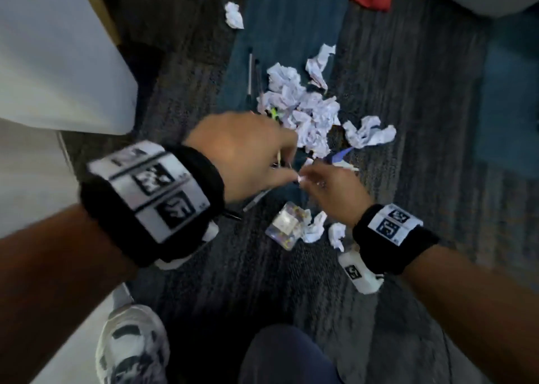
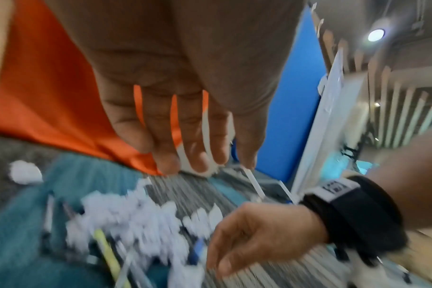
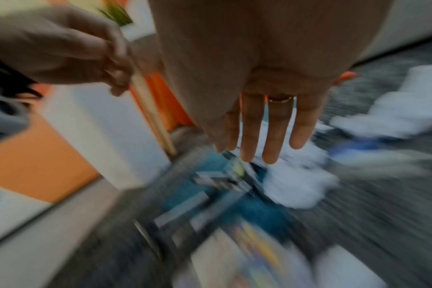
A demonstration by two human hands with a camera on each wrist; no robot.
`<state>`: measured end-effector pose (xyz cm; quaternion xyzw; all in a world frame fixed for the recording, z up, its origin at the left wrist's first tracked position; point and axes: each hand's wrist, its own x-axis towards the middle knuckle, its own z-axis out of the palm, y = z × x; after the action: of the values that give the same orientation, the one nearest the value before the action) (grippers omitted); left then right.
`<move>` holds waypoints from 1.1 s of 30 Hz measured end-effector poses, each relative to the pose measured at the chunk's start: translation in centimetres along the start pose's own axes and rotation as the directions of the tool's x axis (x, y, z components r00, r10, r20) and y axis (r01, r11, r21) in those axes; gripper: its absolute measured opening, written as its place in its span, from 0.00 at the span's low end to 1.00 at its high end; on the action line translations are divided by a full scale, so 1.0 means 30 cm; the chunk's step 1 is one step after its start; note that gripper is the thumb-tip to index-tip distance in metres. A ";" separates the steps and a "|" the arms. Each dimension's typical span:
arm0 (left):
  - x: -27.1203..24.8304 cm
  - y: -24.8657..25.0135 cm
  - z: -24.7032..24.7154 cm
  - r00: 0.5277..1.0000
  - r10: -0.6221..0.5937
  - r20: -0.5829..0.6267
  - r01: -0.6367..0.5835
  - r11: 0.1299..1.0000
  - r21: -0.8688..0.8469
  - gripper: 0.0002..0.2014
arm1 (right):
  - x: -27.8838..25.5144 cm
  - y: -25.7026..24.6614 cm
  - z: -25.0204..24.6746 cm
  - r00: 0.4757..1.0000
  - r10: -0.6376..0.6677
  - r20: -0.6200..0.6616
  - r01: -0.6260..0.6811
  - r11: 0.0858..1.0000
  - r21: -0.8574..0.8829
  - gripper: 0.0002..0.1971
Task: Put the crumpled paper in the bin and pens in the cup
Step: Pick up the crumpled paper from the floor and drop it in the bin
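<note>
While both hands meet low over the carpeted floor [image 1: 408,121], I have the left hand [image 1: 245,156] curled around a thin, pale stick-like pen [image 3: 150,115], with a second slim shaft seemingly beside it, though motion blur stops me counting. My right hand [image 1: 335,191] hangs just beside it with fingers straight and relaxed in its wrist view; in the head view a small white scrap shows at its fingertips, and I cannot tell whether it is held. Most of the crumpled paper [image 1: 303,112] lies heaped on the floor just beyond the hands, with one stray ball [image 1: 234,15] well apart at the far end and smaller wads [image 1: 315,229] nearer my knees, next to a clear packet [image 1: 287,224] of small coloured bits. Two dark pens [image 1: 253,74] lie side by side at the heap's left edge, a yellow-green one [image 1: 274,112] pokes from under the paper, and another [image 1: 256,199] rests beneath my left hand. Neither bin nor cup is in view. I judge I am gathering pens: best to keep the shafts parallel in one fist, tips pointing one way, and to draw the buried pen out lengthwise so the heap stays put.
</note>
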<state>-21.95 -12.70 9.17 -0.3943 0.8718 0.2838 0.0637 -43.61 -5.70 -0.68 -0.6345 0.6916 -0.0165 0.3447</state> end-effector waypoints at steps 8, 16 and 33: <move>0.091 0.191 0.460 0.911 0.139 0.389 -0.195 0.975 0.109 0.18 | -0.189 0.352 0.184 0.963 0.260 0.078 -0.253 0.963 -0.090 0.26; 0.191 0.320 0.665 0.967 0.128 0.219 -0.167 0.972 0.167 0.16 | -0.185 0.402 0.285 0.919 0.394 0.031 -0.392 0.919 -0.048 0.18; 0.237 0.283 0.750 0.961 0.198 0.194 -0.223 0.968 0.115 0.07 | -0.262 0.334 0.201 0.876 0.434 -0.210 -0.382 0.891 0.247 0.16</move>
<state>-35.47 -0.59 -8.14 -0.2665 0.9166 0.2636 0.1388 -49.63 5.75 -6.31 -0.4284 0.8441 -0.0950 0.3081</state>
